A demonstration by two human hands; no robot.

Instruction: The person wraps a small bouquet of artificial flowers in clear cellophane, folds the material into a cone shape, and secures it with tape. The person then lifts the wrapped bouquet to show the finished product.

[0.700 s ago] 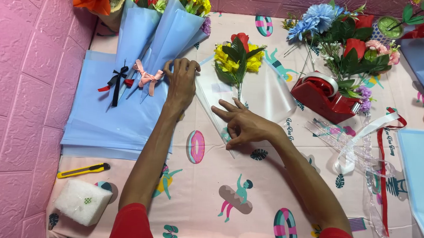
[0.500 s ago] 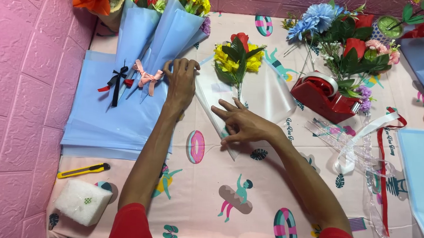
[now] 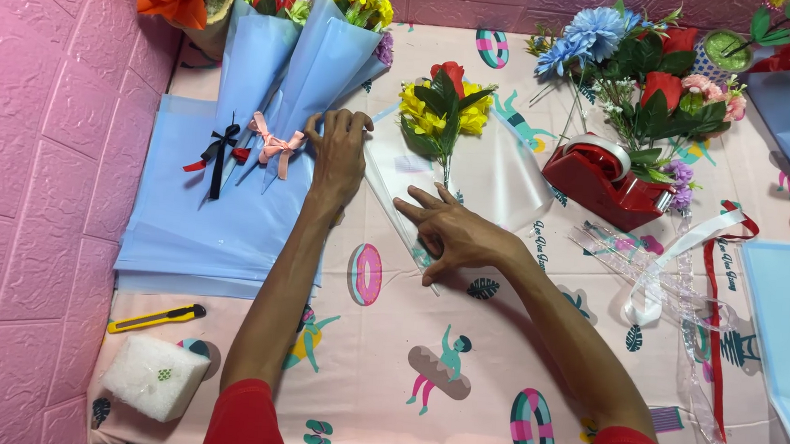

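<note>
Both hands pin a clear wrapping sheet (image 3: 500,178) flat on the desk (image 3: 419,409).
Left hand (image 3: 337,153) presses its edge, right hand (image 3: 450,235) spreads flat fingers below the small bouquet (image 3: 444,114) lying on it; neither grips anything.

Single head cam, looks steeply down, close over table (image 3: 402,380), pink wall (image 3: 27,178) at left

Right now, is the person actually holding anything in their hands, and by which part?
Nothing is lifted. Both hands press the clear wrapping sheet flat: the left hand at its upper left corner, the right hand on its lower left edge.
</note>
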